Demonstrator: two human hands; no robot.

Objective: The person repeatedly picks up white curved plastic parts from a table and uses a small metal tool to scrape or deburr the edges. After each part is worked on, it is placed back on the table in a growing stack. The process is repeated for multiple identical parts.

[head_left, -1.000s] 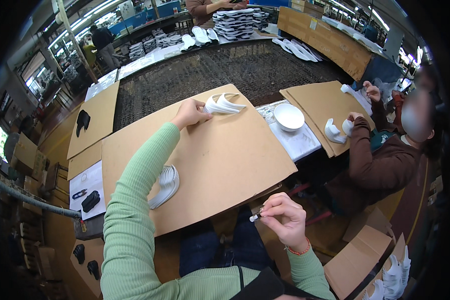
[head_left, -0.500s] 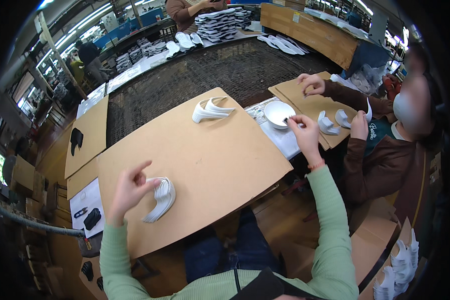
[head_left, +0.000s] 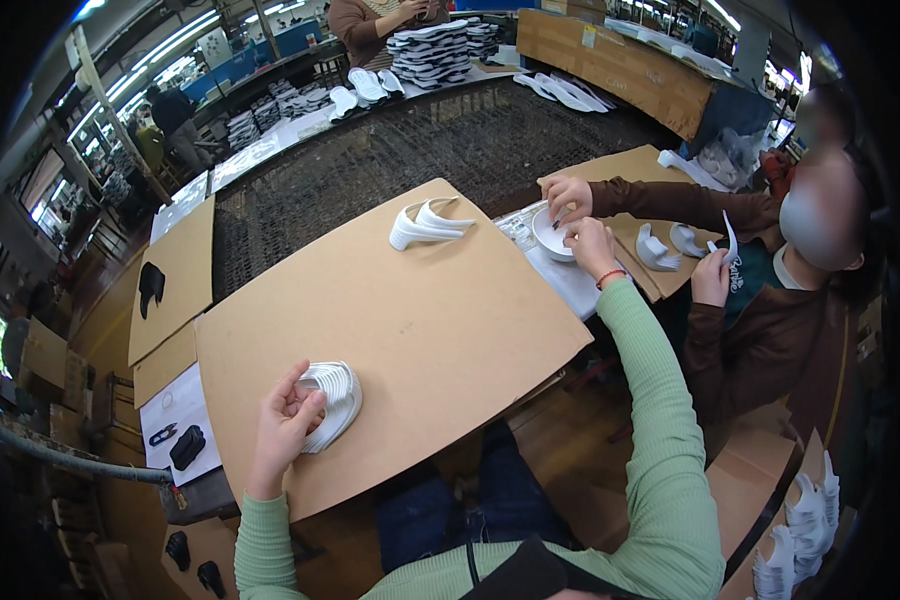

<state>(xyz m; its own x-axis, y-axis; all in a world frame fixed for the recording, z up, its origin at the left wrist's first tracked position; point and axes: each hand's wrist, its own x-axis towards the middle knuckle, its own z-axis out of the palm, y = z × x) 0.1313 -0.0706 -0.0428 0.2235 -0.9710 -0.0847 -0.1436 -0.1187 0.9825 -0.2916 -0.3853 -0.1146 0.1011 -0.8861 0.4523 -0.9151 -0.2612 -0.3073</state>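
Left hand (head_left: 288, 420), fingers curled, grip unclear, meets the white stack (head_left: 345, 405) toward the cardboard's (head_left: 400, 330) near edge; right hand (head_left: 590, 245), pinch unclear, reaches the bowl (head_left: 547, 243)!

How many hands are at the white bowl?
2: the wearer's right hand, at the bowl's right side, and a co-worker's hand, over its far side.

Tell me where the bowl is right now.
In the head view, the bowl sits right of centre, between the large board and the co-worker's board, with the person's right hand and a co-worker's hand at it.
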